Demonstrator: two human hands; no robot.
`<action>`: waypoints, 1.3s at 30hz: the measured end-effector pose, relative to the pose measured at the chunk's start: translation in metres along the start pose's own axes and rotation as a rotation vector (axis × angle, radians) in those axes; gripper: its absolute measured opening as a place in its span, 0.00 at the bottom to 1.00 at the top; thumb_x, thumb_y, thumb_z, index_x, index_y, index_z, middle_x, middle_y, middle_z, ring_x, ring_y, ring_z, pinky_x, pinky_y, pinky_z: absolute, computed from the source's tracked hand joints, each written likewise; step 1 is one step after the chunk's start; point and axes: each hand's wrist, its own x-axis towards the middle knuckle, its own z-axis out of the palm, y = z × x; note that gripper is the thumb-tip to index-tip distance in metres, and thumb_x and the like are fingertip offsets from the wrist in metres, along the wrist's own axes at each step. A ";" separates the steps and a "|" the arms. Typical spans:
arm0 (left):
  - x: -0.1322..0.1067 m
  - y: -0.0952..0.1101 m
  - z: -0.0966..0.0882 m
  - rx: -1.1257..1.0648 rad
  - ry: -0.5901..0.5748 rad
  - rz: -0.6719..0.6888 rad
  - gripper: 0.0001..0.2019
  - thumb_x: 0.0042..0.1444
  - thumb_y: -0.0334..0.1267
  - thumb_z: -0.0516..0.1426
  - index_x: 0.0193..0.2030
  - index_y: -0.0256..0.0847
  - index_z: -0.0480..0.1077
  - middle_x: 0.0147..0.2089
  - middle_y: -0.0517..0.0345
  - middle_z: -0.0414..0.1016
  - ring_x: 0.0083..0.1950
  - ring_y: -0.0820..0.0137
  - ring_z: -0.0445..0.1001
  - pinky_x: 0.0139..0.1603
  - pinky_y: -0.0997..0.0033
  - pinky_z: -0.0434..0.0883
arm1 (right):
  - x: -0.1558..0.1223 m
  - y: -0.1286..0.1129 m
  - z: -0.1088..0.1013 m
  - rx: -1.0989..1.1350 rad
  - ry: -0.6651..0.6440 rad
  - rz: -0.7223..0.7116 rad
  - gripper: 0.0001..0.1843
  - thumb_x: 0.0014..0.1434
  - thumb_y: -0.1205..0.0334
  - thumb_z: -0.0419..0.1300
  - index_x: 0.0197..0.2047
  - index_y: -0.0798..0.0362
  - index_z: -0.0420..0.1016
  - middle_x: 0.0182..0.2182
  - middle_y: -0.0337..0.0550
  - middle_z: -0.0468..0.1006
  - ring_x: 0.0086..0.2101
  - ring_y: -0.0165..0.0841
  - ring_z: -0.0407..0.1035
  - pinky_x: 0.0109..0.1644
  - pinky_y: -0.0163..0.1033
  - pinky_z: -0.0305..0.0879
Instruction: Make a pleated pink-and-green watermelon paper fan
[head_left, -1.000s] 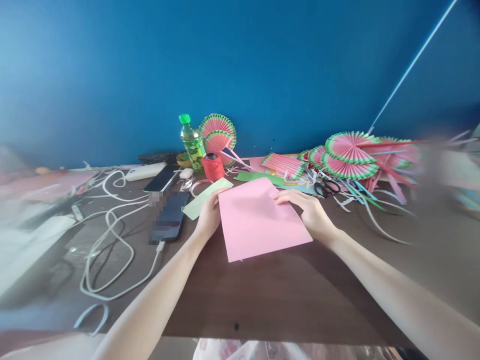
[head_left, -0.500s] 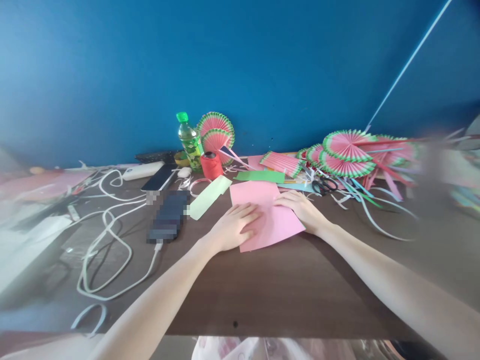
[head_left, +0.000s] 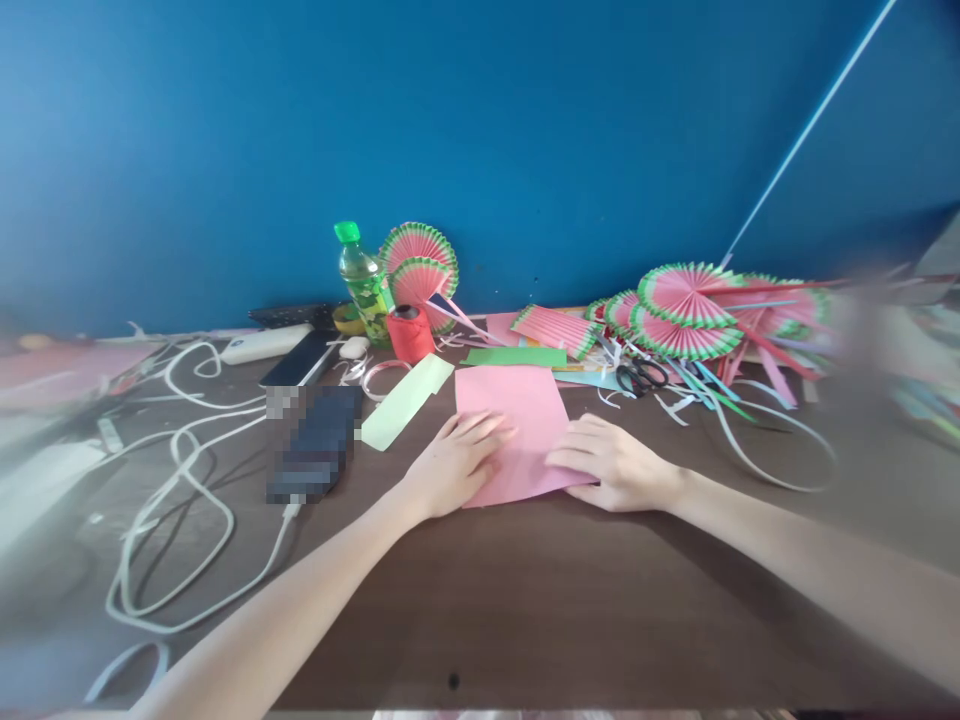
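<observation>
A pink sheet of paper (head_left: 517, 400) lies on the brown table in front of me, its near right corner slightly raised. My left hand (head_left: 461, 455) rests on the sheet's left side with fingers stretched out flat. At the right edge, my right hand (head_left: 611, 462) has its fingers bent over the top of the paper and its thumb at the near right corner, pinching that edge. Beyond the sheet sits a green paper strip (head_left: 517, 357). A pale green strip (head_left: 409, 400) lies to the left.
Scissors (head_left: 641, 376) and paper scraps are behind my right hand. Pink-and-green pleated paper fans (head_left: 686, 310) pile up at the back right. Left of me are a phone (head_left: 319, 445), a white cable (head_left: 225, 510), a red roll (head_left: 409, 335) and a green-capped bottle (head_left: 366, 285).
My right hand has slid nearer along the sheet's right edge, down to the near corner. The paper has turned slightly and sits straighter. The view has shifted a little.
</observation>
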 end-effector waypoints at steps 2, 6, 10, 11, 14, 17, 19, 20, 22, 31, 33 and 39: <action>-0.001 0.001 -0.001 -0.042 0.025 -0.015 0.23 0.57 0.33 0.48 0.60 0.46 0.58 0.65 0.55 0.56 0.67 0.64 0.51 0.66 0.56 0.46 | 0.002 0.000 0.002 0.087 0.022 0.021 0.06 0.57 0.63 0.55 0.37 0.55 0.70 0.32 0.46 0.76 0.33 0.33 0.66 0.39 0.38 0.60; -0.004 0.003 -0.007 -0.220 0.128 -0.074 0.12 0.58 0.37 0.49 0.48 0.41 0.64 0.54 0.50 0.67 0.57 0.64 0.62 0.60 0.60 0.57 | 0.002 0.000 0.003 0.179 0.082 0.160 0.07 0.58 0.59 0.56 0.31 0.53 0.66 0.25 0.40 0.72 0.27 0.29 0.63 0.31 0.33 0.59; -0.005 0.002 -0.013 -0.414 0.150 -0.182 0.11 0.61 0.41 0.44 0.31 0.40 0.61 0.34 0.58 0.67 0.37 0.71 0.66 0.41 0.70 0.65 | 0.001 0.001 0.002 0.209 0.073 0.183 0.09 0.59 0.60 0.54 0.28 0.52 0.63 0.24 0.39 0.70 0.26 0.28 0.62 0.30 0.33 0.58; -0.005 0.001 -0.015 -0.435 0.138 -0.190 0.13 0.61 0.41 0.44 0.28 0.40 0.60 0.31 0.60 0.64 0.34 0.72 0.64 0.39 0.71 0.64 | 0.001 0.001 0.003 0.215 0.063 0.173 0.09 0.60 0.61 0.53 0.28 0.52 0.63 0.24 0.40 0.70 0.27 0.29 0.62 0.32 0.34 0.59; -0.002 0.001 -0.022 -0.398 0.034 -0.149 0.17 0.61 0.44 0.44 0.23 0.39 0.57 0.27 0.62 0.60 0.31 0.73 0.61 0.39 0.72 0.61 | 0.002 0.003 0.003 0.251 0.024 0.168 0.10 0.61 0.64 0.50 0.27 0.52 0.63 0.26 0.42 0.71 0.29 0.30 0.62 0.34 0.36 0.60; 0.001 0.000 -0.032 -0.326 -0.096 -0.076 0.18 0.59 0.46 0.46 0.22 0.39 0.59 0.25 0.62 0.62 0.33 0.72 0.61 0.40 0.71 0.60 | 0.004 0.005 0.002 0.303 -0.035 0.200 0.10 0.61 0.65 0.50 0.27 0.52 0.61 0.27 0.43 0.70 0.30 0.31 0.61 0.35 0.37 0.60; 0.002 -0.001 -0.037 -0.284 -0.188 -0.047 0.17 0.57 0.47 0.49 0.23 0.39 0.61 0.26 0.62 0.63 0.32 0.72 0.62 0.38 0.72 0.59 | 0.005 0.005 0.001 0.329 -0.071 0.218 0.10 0.60 0.65 0.50 0.26 0.52 0.60 0.27 0.42 0.68 0.31 0.31 0.61 0.35 0.37 0.60; 0.002 -0.002 -0.040 -0.281 -0.223 -0.050 0.16 0.56 0.47 0.51 0.23 0.39 0.62 0.26 0.62 0.63 0.31 0.73 0.62 0.36 0.73 0.59 | 0.006 0.005 0.001 0.340 -0.084 0.232 0.10 0.60 0.65 0.51 0.26 0.52 0.60 0.26 0.41 0.67 0.30 0.31 0.60 0.35 0.37 0.59; 0.002 -0.002 -0.043 -0.294 -0.270 -0.057 0.15 0.54 0.47 0.52 0.24 0.39 0.64 0.28 0.61 0.65 0.30 0.73 0.63 0.33 0.74 0.59 | 0.006 0.005 0.000 0.360 -0.100 0.266 0.11 0.58 0.66 0.52 0.25 0.52 0.58 0.25 0.40 0.65 0.29 0.30 0.58 0.33 0.36 0.58; 0.003 -0.003 -0.045 -0.274 -0.373 -0.048 0.10 0.54 0.40 0.51 0.27 0.39 0.69 0.36 0.58 0.65 0.35 0.72 0.66 0.39 0.73 0.61 | 0.007 0.012 -0.002 0.572 -0.143 0.362 0.14 0.58 0.59 0.55 0.23 0.53 0.60 0.28 0.41 0.69 0.30 0.30 0.62 0.35 0.37 0.60; 0.003 -0.004 -0.043 -0.279 -0.362 -0.043 0.10 0.54 0.40 0.52 0.27 0.39 0.70 0.38 0.57 0.64 0.35 0.72 0.66 0.39 0.73 0.62 | 0.006 0.016 -0.005 0.675 -0.158 0.398 0.14 0.57 0.57 0.55 0.23 0.53 0.62 0.30 0.42 0.72 0.32 0.30 0.65 0.38 0.38 0.62; 0.005 -0.007 -0.039 -0.297 -0.356 -0.057 0.12 0.54 0.42 0.52 0.26 0.39 0.70 0.37 0.57 0.64 0.36 0.71 0.66 0.40 0.72 0.62 | 0.002 0.025 -0.011 0.793 -0.223 0.479 0.13 0.56 0.57 0.56 0.24 0.55 0.67 0.35 0.45 0.76 0.35 0.32 0.69 0.41 0.39 0.63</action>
